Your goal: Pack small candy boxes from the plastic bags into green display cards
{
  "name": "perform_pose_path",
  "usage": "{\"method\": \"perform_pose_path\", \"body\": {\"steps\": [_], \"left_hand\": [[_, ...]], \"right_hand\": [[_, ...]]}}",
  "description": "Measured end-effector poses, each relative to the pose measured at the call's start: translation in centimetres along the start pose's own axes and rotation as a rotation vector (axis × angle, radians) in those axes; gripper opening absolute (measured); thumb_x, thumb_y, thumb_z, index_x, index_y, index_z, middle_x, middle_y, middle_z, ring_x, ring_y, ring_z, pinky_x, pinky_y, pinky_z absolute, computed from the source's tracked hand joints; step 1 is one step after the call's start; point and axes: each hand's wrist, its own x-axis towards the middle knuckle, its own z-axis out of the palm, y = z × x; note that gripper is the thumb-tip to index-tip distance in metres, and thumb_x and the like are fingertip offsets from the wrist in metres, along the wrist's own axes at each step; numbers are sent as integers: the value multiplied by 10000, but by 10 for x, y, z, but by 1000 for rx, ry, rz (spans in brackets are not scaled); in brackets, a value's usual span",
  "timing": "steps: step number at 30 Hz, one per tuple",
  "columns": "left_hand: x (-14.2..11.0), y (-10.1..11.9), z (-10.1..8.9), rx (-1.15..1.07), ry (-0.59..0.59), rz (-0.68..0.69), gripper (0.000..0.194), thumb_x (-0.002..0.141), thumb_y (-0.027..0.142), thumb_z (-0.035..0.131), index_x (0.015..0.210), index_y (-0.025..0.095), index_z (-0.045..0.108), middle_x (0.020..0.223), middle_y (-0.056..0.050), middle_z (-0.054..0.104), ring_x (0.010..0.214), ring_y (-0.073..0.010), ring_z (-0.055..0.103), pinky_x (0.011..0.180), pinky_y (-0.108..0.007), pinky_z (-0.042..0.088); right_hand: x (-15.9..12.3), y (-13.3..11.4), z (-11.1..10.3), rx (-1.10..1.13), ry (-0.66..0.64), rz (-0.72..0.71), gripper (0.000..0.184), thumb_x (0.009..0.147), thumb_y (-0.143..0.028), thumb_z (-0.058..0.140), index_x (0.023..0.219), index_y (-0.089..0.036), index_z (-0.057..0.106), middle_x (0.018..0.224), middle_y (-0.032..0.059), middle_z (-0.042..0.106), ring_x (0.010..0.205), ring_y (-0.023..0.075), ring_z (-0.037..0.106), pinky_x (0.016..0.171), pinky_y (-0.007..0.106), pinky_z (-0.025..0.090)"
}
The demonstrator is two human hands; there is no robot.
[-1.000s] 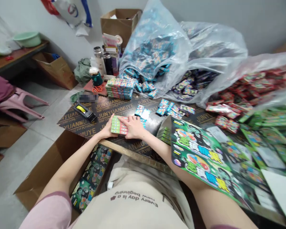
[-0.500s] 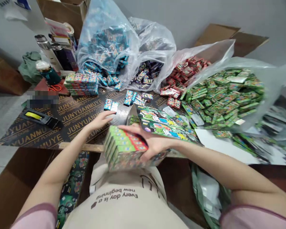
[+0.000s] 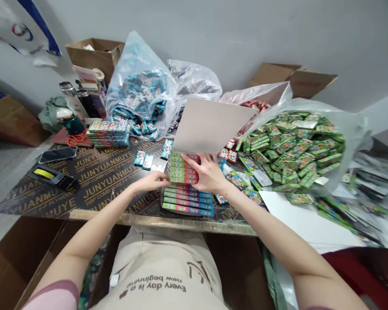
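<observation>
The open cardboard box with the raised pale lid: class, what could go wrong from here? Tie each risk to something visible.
The open cardboard box sits near the table's wooden front edge, so a pull could tip it off.
The person's right hand lies across the upper green-and-red block of packs; uneven pressure might skew the rows.
The clear plastic bag of green packs gapes open near the right forearm, so a bump could spill some.
</observation>
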Motion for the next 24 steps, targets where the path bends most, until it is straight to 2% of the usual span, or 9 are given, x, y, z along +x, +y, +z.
{"method": "perform_pose_path", "body": {"steps": [1,3,5,7,9,12,15,20,24], "left_hand": [[-5,6,-7,36,29,-24,329,756,460,660,739,136,715,738,-44,702,741,-183,629,736,-288,498],[-9,17,-19,127,226,-15,348,699,480,723,788,144,717,805,-69,705,810,-213,639,817,-343,499],[-3,26,-26,219,390,99,614,587,529,797,1063,162,675,1091,-118,666,1050,-278,598,960,-425,455],[8,29,-24,268,352,258,1080,476,571,839,1392,180,420,1415,-167,439,1316,-325,404,1097,-479,336],[21,26,-17,272,233,328,1331,462,617,825,1509,183,126,1539,-188,215,1425,-334,223,1157,-494,236],[33,17,-6,242,161,314,1396,524,668,769,1504,203,-109,1577,-196,46,1457,-342,116,1171,-512,187],[36,11,0,220,159,315,1393,547,689,743,1489,219,-169,1581,-198,-20,1461,-348,84,1168,-520,181],[36,5,1,133,223,341,1328,600,671,724,1486,244,-168,1574,-189,77,1454,-320,149,1161,-489,210],[32,-5,3,3,196,247,1378,574,689,729,1470,237,-215,1547,-225,139,1429,-325,233,1130,-491,269]], "right_hand": [[-1,-1,1,6,-28,-10,918,668,-459,662,1486,-264,292,1151,143,446,1026,313,428,904,414,268],[0,-3,2,14,-76,-16,943,665,-445,665,1496,-262,258,1144,146,459,1016,311,427,888,402,265],[3,-3,2,19,-107,-13,964,669,-448,661,1506,-253,225,1145,154,469,1014,312,424,875,397,263],[5,-3,2,26,-121,2,979,669,-459,660,1511,-245,208,1150,161,477,1018,318,423,865,395,262],[4,-4,2,26,-126,26,979,673,-453,658,1513,-245,199,1159,164,481,1024,324,421,861,396,261],[-1,-4,1,22,-123,59,976,685,-433,648,1517,-250,174,1175,166,481,1023,328,421,859,401,263],[-4,-3,-2,22,-95,59,938,718,-423,627,1519,-266,163,1181,164,475,1023,328,422,878,425,260],[-1,-2,-3,-27,-20,49,878,772,-323,583,1520,-307,123,1251,162,434,1119,363,382,919,475,228],[-4,-4,4,-14,-77,33,885,754,-364,605,1517,-292,161,1206,167,462,1090,354,405,896,456,241]]}}
